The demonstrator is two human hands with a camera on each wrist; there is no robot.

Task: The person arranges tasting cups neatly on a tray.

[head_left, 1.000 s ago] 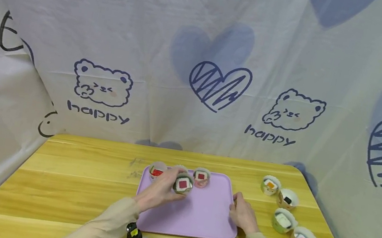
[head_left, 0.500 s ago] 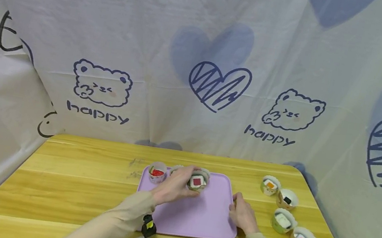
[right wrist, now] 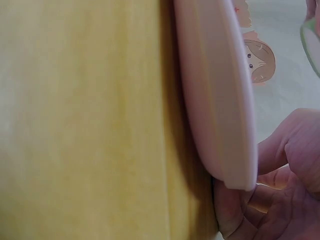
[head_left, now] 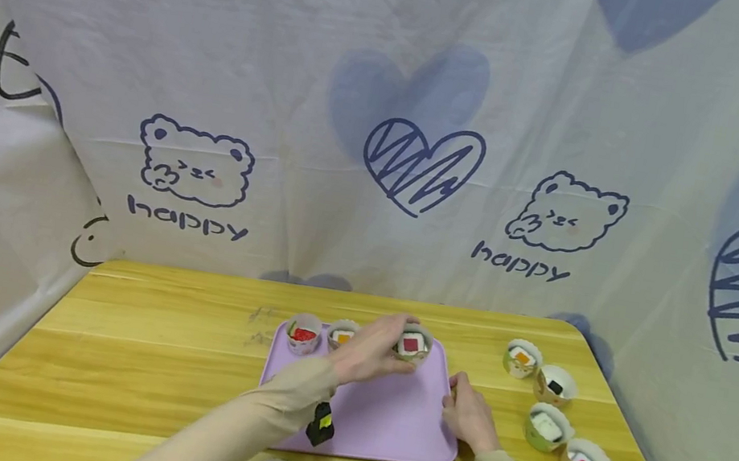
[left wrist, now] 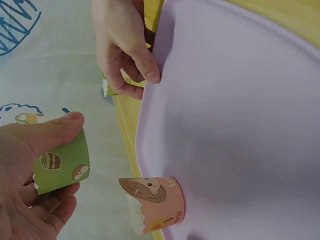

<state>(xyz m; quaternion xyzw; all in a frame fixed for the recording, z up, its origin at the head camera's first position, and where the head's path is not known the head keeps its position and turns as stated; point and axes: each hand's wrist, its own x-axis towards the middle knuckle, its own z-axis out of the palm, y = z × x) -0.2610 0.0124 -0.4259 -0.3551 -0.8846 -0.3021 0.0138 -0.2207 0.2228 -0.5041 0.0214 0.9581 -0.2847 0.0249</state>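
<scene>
The green cup is in the left hand, over the tray at about one o'clock from its middle, and looks lifted in the left wrist view. It carries a white block with a red square on top.

The cup looks like thin card: very light, dry enough to grip well, but easily dented. The best hold is probably a gentle pinch across the body, below the scalloped rim, so the wall does not buckle and the block does not tip. The tray seems light, stiff and slick, best steadied by its edge.

The left hand is narrowed round the cup, thumb on the near side and fingers on the far side; its forearm slants in from seven o'clock across the tray. The right hand pinches the tray's rim at three o'clock, thumb above and fingers tucked beneath, its forearm coming from between four and five o'clock.

The berry cup stands near ten o'clock, the orange cup at eleven. The pink cup stands by the far edge, hidden from above by the left hand. More cups line the bench at six o'clock.
</scene>
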